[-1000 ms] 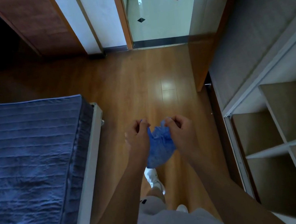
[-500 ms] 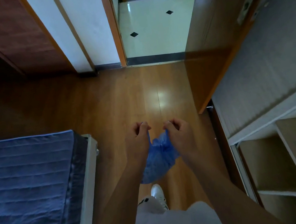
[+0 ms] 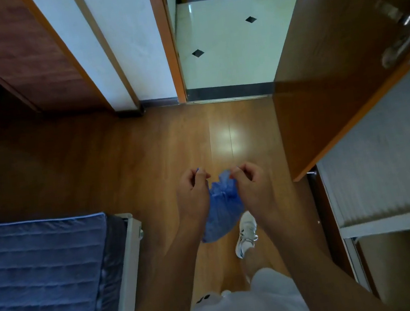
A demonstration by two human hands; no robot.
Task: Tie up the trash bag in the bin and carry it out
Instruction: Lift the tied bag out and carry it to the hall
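Note:
A small blue plastic trash bag (image 3: 221,210) hangs in front of me above the wooden floor. My left hand (image 3: 193,196) pinches one side of the bag's gathered top between thumb and fingers. My right hand (image 3: 252,188) pinches the other side, a hand's width away. The bag's body sags between and below both hands. No bin is in view.
An open doorway (image 3: 223,48) to a white tiled floor lies straight ahead. A brown door (image 3: 338,64) stands open at the right, with a white shelf unit (image 3: 397,239) below it. A bed with a blue cover (image 3: 43,281) fills the lower left. My white shoe (image 3: 245,233) steps forward.
I have walked forward: the doorway is nearer and the bed has slid back to the lower left. Both hands keep hold of the bag's top.

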